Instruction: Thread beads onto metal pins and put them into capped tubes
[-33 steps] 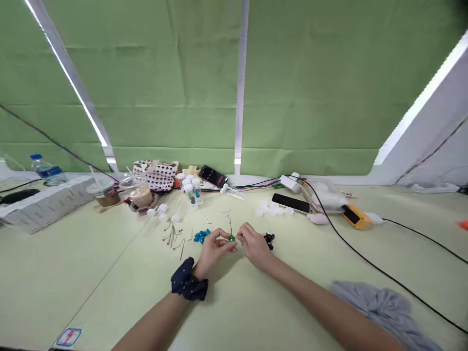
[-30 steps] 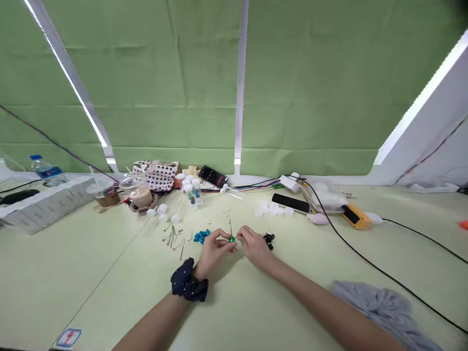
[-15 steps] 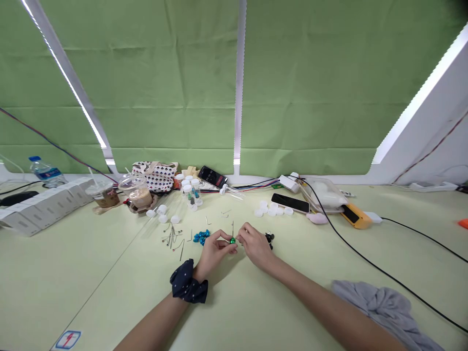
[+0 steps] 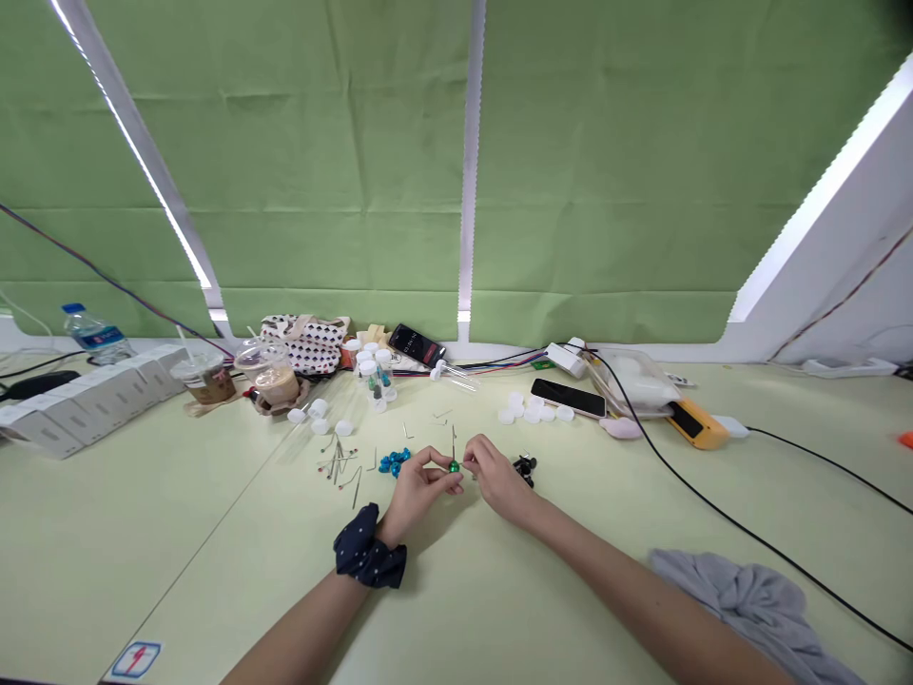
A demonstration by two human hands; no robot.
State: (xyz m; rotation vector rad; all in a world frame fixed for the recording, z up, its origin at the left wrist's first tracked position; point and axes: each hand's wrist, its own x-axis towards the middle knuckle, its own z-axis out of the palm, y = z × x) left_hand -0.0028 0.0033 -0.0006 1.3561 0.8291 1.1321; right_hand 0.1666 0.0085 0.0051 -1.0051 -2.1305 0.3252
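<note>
Clear vials (image 4: 376, 371) with small beads, behind both hands (image 4: 456, 480).

A green bead (image 4: 454, 466) sits pinched between the two hands, with blue beads (image 4: 392, 462) just left of it and black ones (image 4: 525, 466) to the right. The left wrist wears a navy scrunchie (image 4: 369, 557) with pale dots. The table (image 4: 214, 533) is pale yellow-green, and the blinds (image 4: 320, 171) along its far edge are a deeper green. White caps (image 4: 534, 413) are scattered near a black phone (image 4: 568, 396), an orange-yellow device (image 4: 693, 423) and a grey cloth (image 4: 756, 599).
</note>
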